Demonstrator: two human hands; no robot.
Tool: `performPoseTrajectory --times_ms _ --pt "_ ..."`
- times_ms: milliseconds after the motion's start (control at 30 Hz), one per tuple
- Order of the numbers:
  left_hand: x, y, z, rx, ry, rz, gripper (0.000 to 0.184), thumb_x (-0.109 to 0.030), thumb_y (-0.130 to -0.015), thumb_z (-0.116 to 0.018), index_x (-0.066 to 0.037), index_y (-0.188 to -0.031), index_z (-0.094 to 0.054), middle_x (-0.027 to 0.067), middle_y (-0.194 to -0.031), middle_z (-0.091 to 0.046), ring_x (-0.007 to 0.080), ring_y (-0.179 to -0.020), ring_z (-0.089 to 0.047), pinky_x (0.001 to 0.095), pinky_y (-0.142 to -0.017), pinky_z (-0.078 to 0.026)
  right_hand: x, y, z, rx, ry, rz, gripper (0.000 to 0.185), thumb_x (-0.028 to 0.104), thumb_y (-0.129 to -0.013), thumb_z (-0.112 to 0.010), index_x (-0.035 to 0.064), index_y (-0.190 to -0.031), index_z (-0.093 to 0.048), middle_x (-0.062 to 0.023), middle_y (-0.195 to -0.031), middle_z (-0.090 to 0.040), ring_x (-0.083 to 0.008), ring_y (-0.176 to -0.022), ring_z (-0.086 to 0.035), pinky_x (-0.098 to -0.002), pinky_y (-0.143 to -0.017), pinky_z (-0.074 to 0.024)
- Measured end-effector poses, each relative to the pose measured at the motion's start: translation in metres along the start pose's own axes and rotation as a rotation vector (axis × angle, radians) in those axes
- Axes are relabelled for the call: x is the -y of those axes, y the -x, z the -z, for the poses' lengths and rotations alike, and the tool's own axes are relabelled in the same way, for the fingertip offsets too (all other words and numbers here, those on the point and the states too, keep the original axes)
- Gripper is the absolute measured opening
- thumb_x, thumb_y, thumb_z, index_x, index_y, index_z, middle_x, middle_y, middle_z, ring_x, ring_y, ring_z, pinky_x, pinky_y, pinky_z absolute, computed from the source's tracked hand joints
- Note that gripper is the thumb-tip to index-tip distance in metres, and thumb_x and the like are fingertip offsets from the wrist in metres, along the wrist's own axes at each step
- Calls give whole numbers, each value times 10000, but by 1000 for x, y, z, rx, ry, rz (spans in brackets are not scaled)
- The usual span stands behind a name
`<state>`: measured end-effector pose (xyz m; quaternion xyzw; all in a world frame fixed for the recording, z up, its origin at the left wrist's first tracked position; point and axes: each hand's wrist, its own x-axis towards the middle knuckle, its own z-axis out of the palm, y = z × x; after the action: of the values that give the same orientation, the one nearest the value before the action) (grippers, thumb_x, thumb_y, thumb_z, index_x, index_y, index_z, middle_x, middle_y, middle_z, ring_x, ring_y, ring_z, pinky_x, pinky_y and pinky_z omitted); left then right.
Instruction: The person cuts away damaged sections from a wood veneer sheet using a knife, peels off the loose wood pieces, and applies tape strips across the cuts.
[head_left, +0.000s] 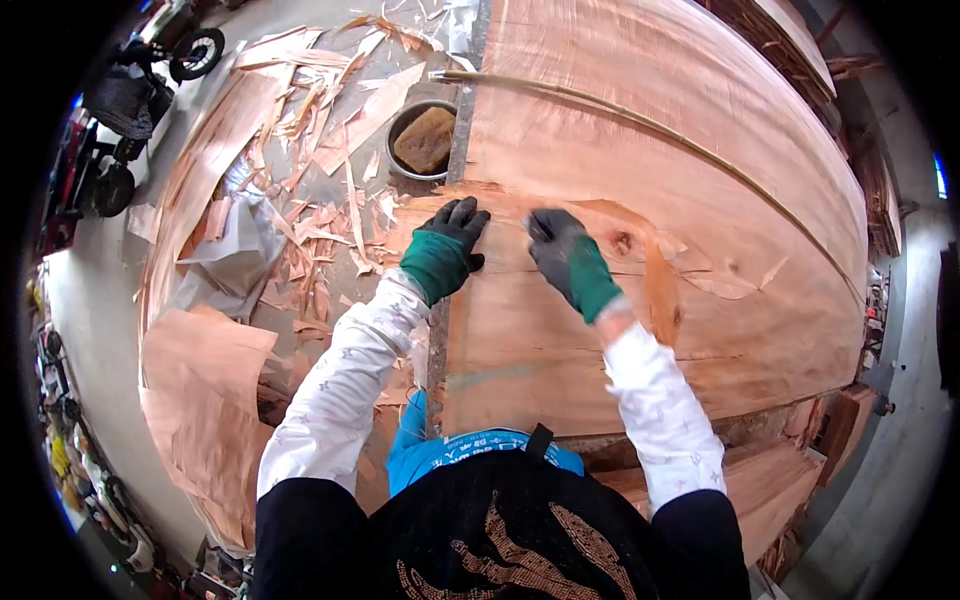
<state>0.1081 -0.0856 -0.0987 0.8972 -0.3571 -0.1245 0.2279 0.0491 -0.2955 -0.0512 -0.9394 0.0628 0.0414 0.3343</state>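
Both hands wear gloves with dark grey palms and green cuffs. My left hand (446,250) lies with its fingers stretched out on a strip of wood veneer at the left edge of the stack, thumb apart. To its right, my right hand (570,258) is over the large veneer sheet (560,350), slightly blurred, its fingers curled together. Whatever those fingers hold, if anything, is too small and smeared to name. Near this hand the sheet shows a dark knot (622,242), a split and a darker torn patch (660,290).
A bowl (392,150) holding a brown block (425,140) stands beyond my left hand. A long thin stick (640,118) lies across the sheet. Veneer scraps (320,225) litter the floor at left, beside a plastic bag (235,255). A motorbike (130,100) stands further off.
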Motion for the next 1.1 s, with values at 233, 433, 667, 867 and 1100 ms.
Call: performPoseTrajectory --times_ms 233,433,667,867,1100 --pt "2 -5 -3 7 18 -28 736 -242 -692 -795 -65 -1335 -483 210 -1415 -399 403 -1305 -379 470 -1051 -394 43 -80 -34 181 520 202 338 133 -821 -617 195 -1152 -647 -113 -1021 -652 -286 -988 -639 -394 -817 -520" --pt "-6 -7 7 85 -5 38 736 -236 -692 -794 -75 -1339 -480 193 -1399 -428 393 -1283 -414 457 -1031 -414 28 -96 -59 91 681 382 196 182 -852 -565 180 -1037 -632 -65 -965 -656 -250 -907 -657 -397 -730 -523" --pt "-7 -6 5 51 7 63 745 -218 -697 -796 -129 -1359 -466 169 -1437 -412 374 -1317 -393 449 -1066 -386 -44 -27 -8 -67 581 378 134 143 -827 -551 176 -935 -624 -39 -878 -651 -241 -846 -658 -431 -653 -502" --pt "2 -5 8 75 16 -18 646 -226 -779 -725 -131 -1361 -461 164 -1455 -394 395 -1310 -392 466 -1051 -398 -93 54 52 88 748 173 323 69 -784 -574 176 -1085 -622 -88 -919 -658 -270 -855 -653 -428 -688 -503" --pt "12 -14 24 133 -36 -122 611 -182 -782 -713 -154 -1352 -493 189 -1397 -447 418 -1251 -436 480 -1009 -432 15 25 0 141 445 459 302 86 -799 -539 186 -1054 -666 -67 -893 -663 -273 -853 -647 -408 -695 -501"
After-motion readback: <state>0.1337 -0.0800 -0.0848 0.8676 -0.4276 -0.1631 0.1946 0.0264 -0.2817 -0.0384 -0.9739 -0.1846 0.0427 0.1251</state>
